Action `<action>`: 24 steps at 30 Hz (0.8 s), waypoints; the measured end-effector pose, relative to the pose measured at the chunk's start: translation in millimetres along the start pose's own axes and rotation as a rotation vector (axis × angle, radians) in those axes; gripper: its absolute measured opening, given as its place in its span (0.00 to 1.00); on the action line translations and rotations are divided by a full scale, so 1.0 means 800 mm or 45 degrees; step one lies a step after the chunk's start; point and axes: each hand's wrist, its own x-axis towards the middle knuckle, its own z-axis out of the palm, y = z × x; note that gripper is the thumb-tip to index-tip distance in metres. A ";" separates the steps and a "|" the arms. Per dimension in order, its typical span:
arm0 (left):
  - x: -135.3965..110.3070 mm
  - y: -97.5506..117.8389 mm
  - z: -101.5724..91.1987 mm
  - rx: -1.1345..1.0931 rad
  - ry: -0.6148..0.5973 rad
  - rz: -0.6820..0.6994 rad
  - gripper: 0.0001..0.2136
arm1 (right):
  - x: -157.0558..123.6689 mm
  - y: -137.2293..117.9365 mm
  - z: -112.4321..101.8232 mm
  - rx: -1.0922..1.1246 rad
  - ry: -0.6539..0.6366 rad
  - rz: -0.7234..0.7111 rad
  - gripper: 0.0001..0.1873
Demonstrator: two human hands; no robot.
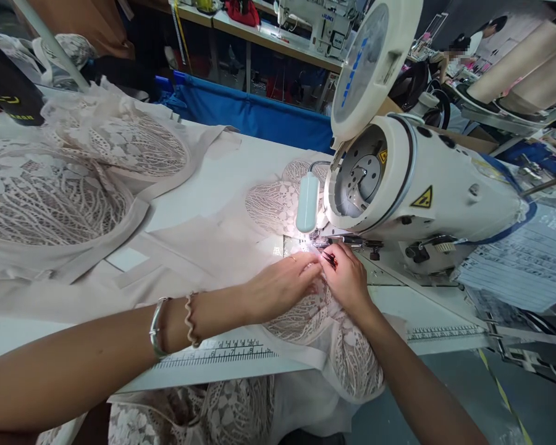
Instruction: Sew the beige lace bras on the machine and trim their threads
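Observation:
Both my hands meet at the needle of a white sewing machine point(421, 191). My left hand point(282, 284) lies on pale pink lace fabric point(306, 318) with its fingertips pinched on the cloth just under the presser foot. My right hand point(347, 278) is closed round a small dark tool point(330, 259), perhaps thread snips, touching the same spot. The machine's small lamp point(307, 201) lights the needle area. Bracelets circle my left wrist point(173, 321).
A heap of lace garment pieces point(74, 179) covers the table's left side. Printed rulers point(222, 355) run along the table's front edge. A paper sheet point(519, 266) lies right of the machine. Behind stand a blue cloth bin point(259, 117) and another machine point(324, 25); a person sits far right.

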 end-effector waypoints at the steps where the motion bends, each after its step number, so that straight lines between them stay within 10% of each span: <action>1: -0.001 0.000 0.004 0.068 0.042 -0.059 0.18 | -0.001 0.000 0.000 0.009 0.015 -0.035 0.07; 9: -0.006 0.011 0.010 0.592 -0.004 0.030 0.29 | -0.009 -0.003 0.004 -0.083 0.040 -0.058 0.03; 24: 0.007 -0.005 -0.004 0.421 -0.045 0.072 0.24 | -0.008 -0.001 0.011 -0.140 0.108 -0.410 0.13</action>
